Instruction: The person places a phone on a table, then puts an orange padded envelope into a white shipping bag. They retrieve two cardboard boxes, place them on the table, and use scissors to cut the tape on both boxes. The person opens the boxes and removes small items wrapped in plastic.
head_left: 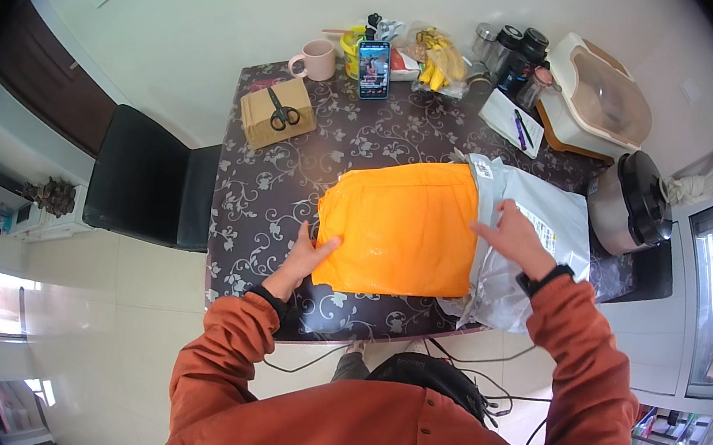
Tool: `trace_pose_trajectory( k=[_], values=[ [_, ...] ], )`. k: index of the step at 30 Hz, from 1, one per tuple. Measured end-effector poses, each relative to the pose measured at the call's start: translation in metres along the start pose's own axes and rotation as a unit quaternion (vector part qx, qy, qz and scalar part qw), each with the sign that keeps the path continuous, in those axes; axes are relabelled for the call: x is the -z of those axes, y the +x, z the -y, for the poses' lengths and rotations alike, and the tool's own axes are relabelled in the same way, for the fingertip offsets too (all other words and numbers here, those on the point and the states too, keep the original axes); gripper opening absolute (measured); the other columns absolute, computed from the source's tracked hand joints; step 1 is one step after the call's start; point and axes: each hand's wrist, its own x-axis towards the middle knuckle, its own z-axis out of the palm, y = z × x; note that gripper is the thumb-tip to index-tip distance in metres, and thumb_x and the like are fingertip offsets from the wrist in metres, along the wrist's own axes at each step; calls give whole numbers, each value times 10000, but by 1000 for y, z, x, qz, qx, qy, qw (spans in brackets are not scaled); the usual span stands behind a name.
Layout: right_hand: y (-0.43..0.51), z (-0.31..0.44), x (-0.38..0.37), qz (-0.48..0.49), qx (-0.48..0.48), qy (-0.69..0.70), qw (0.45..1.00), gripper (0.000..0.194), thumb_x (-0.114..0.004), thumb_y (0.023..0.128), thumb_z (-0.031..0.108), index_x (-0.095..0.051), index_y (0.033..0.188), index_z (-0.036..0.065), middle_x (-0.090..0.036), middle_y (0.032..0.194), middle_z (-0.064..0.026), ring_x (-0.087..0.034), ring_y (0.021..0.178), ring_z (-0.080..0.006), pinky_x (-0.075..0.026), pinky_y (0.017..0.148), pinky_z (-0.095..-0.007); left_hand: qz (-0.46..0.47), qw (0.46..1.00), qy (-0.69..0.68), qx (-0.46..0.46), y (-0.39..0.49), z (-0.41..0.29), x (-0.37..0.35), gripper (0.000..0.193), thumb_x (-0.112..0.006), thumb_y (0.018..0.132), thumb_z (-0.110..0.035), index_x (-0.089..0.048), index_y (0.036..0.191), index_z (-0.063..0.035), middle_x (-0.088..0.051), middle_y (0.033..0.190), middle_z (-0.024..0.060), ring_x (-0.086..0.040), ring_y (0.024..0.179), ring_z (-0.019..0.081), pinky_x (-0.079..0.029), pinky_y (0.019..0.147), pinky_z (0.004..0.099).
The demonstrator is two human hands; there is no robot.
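An orange plastic package lies flat on the patterned tabletop, its right end meeting the folded edge of a grey plastic mailer bag. Whether that end reaches inside the bag is hidden. My left hand grips the package's left edge, thumb on top and fingers along the side. Over the bag near the fold is my right hand, thumb towards the orange package and index finger spread from it. Its other fingers are hard to see, so a grip on the bag cannot be confirmed. White labels with print are stuck to the bag.
Black scissors rest on a cardboard box at the back left. Behind stand a pink mug, a propped phone and bananas. Pens lie on a notepad. A lidded metal pot stands at right.
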Motion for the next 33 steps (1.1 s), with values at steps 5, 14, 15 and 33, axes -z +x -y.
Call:
trace_pose_trajectory(
  k=[5, 14, 15, 33],
  values=[
    [50, 1, -18, -7, -40, -111, 993, 716, -714, 704, 453, -471, 1148, -54, -625, 1029, -253, -605, 1016, -374, -496, 837, -435, 189, 922, -333, 64, 15, -5, -12, 616, -711, 824, -84, -393, 1343, 9, -553, 1256, 123, -584, 1081, 229, -484, 920, 331],
    [96, -38, -18, -25, -19, -109, 994, 226, -566, 745, 155, -662, 857, -16, -654, 908, -239, -626, 910, -396, -497, 813, -430, 292, 905, -309, 34, 6, -64, 7, 461, -646, 852, -24, -473, 1279, -15, -598, 1193, 80, -595, 1061, 196, -485, 926, 338],
    [97, -38, -16, -34, 12, -78, 996, 215, -562, 754, 154, -660, 846, -14, -649, 895, -241, -624, 894, -398, -494, 800, -436, 312, 902, -298, 18, 7, -71, -1, 451, -641, 857, -27, -477, 1276, -13, -597, 1194, 78, -594, 1061, 193, -485, 924, 337],
    [-30, -14, -2, -57, 57, -93, 992, 434, -658, 726, 276, -523, 1051, 21, -647, 875, -203, -643, 814, -352, -518, 714, -420, 342, 897, 139, -242, 23, -106, -217, 340, -642, 861, -234, -575, 1075, 21, -662, 811, 109, -660, 743, 200, -519, 641, 328]
  ],
)
